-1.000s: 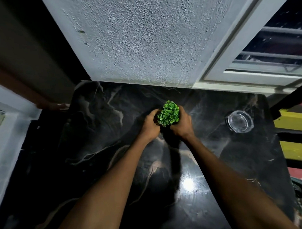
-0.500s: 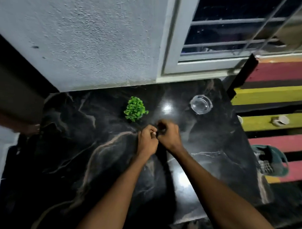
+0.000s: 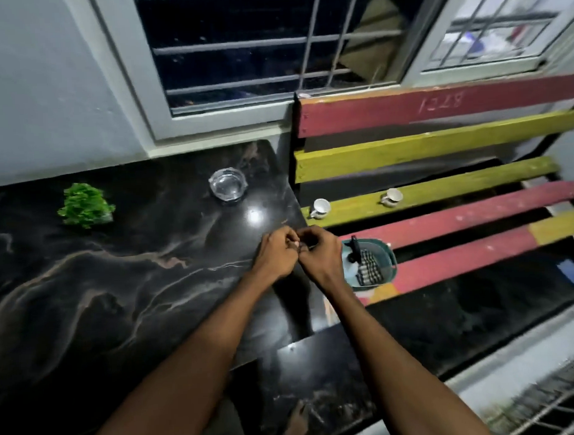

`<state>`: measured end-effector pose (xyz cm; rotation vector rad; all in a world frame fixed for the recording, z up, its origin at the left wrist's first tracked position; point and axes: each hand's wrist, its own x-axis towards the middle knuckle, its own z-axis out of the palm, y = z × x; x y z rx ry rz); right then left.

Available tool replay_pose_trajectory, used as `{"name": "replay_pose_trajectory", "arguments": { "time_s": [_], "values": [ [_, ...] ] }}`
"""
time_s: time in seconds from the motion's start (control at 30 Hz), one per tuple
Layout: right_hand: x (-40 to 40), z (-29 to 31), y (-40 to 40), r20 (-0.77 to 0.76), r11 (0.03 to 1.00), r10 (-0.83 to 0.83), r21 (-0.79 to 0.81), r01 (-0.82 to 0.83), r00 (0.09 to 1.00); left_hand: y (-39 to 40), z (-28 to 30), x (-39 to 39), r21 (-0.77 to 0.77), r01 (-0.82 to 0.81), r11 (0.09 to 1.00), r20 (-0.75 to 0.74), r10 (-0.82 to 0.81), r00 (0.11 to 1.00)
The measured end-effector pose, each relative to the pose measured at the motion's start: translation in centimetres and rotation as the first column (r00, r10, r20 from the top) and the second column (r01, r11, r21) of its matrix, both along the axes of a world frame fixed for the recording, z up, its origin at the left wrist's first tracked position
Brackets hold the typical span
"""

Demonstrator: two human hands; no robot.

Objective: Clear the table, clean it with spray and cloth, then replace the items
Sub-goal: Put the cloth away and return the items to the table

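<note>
While both forearms reach forward from the bottom of the view, the left hand (image 3: 275, 256) and the right hand (image 3: 319, 255) meet knuckle to knuckle above the right edge of the black marble table (image 3: 119, 288), fingers curled inward and fingertips touching; whether they pinch anything between them cannot be told. Just right of the right hand, a teal basket (image 3: 386, 256) sits on the red and yellow slatted bench (image 3: 458, 218), holding a folded checked cloth (image 3: 367, 268) whose long axis runs toward and away from the person, and a dark spray bottle (image 3: 355, 247) with its head pointing away. Farther along the bench, two small white cups (image 3: 321, 208) rest on a yellow slat, well apart. On the table beyond the hands, a clear glass ashtray (image 3: 227, 184) stands near the far right corner, and a small green plant (image 3: 83, 205) stands upright to the left, near the wall. Behind them is a barred window (image 3: 256, 42).
</note>
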<state>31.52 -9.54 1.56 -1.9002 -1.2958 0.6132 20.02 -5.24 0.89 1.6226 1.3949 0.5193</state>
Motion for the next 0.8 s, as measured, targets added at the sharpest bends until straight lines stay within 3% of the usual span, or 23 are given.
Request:
{"name": "replay_pose_trajectory", "arguments": {
  "time_s": [0.27,0.4,0.5,0.67,0.8],
  "values": [
    [10.4,-0.9,-0.1,-0.033,0.995,-0.066,-0.081,0.064,0.997,1.0,-0.4,10.7,-0.083,0.137,0.987,-0.027,-0.14,0.99],
    [14.8,-2.0,1.5,0.061,0.994,-0.1,-0.048,0.103,0.993,3.6,-2.5,15.9,-0.095,0.218,0.971,-0.027,-0.221,0.975],
    [18.7,-4.2,3.7,0.071,0.988,-0.097,-0.112,0.104,0.993,5.7,-4.2,19.7,-0.139,0.246,0.959,-0.048,-0.254,0.966],
    [26.5,-9.8,9.6,0.087,0.964,-0.055,-0.254,0.076,0.995,10.6,-8.6,26.1,-0.226,0.205,0.952,-0.057,-0.223,0.973],
    [34.1,-14.7,14.8,0.108,0.935,-0.059,-0.341,0.093,0.992,15.0,-14.6,29.2,-0.21,0.084,0.974,-0.123,-0.111,0.986]
  ]
}}
